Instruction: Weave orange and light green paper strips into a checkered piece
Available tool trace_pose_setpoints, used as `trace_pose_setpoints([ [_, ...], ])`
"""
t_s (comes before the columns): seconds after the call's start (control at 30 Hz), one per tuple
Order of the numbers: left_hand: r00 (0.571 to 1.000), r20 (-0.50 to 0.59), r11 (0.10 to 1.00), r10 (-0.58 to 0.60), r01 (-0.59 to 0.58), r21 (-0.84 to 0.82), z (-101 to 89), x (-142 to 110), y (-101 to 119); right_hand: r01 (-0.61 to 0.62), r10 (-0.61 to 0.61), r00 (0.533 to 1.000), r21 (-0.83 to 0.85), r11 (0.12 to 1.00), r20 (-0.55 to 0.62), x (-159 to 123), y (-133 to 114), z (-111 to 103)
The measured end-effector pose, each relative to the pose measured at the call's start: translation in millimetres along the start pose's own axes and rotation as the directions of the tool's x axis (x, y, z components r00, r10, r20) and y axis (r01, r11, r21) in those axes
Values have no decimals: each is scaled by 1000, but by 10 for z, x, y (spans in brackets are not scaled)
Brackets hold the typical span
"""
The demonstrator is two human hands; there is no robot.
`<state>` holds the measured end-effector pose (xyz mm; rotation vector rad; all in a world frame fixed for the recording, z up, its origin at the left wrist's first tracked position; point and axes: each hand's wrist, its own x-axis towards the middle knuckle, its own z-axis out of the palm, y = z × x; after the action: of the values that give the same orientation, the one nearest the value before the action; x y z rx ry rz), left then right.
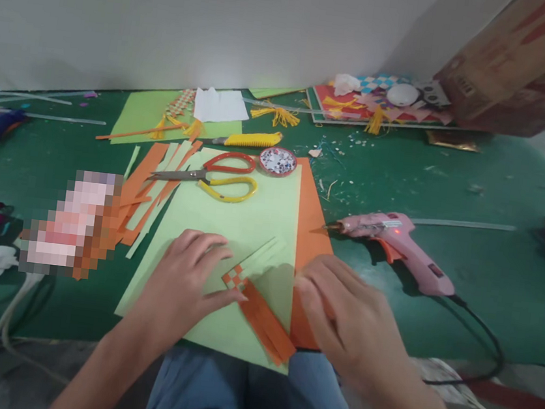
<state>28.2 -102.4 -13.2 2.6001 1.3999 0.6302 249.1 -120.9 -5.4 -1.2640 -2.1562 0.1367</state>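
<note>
Orange strips point(269, 325) are pointing toward five o'clock from checkered weave point(234, 278); left hand point(190, 274) arching half-open, empty; right hand point(351, 315) bending, grip unclear.

I read this on my end as a papercraft workshop, since the green desk point(481, 182) I look down on carries a pink glue gun point(403, 245), scissors point(201, 175), a yellow cutter point(253, 139), loose paper strips point(156, 188), a small checkered weave point(235, 278) and yellow tassels point(282, 116).

Matt paper strips point(267, 325), metal blades point(180, 175)
</note>
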Motion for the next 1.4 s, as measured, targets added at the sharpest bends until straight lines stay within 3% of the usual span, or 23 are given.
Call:
trace_pose_setpoints([
  [0.2,993,95,990,-74,84,-112,-17,11,62,11,-8,997,-40,999,81,-110,-45,152],
  [0.37,968,195,945,-159,206,-254,-28,37,91,-15,19,998,-64,998,64,-121,-58,180],
  [0.5,907,256,842,-334,410,-352,-56,55,141,-65,67,997,-38,997,43,-100,-57,190],
  [0.63,863,301,704,-406,505,-499,-96,69,183,-178,176,983,44,983,46,-66,-67,189],
  [0.77,864,308,592,-399,499,-633,-112,68,209,-352,323,934,240,905,153,23,-124,122],
  [0.9,876,299,563,-379,475,-676,-112,61,230,-487,413,874,447,751,257,119,-199,62],
  [1.0,878,291,568,-380,469,-677,-104,68,238,-511,441,859,500,699,261,145,-230,65],
  [1.2,889,246,624,-386,448,-640,-103,87,237,-496,417,867,540,680,271,144,-220,86],
  [1.4,901,271,573,-338,426,-700,-132,84,256,-568,392,823,587,576,411,148,-193,116],
])
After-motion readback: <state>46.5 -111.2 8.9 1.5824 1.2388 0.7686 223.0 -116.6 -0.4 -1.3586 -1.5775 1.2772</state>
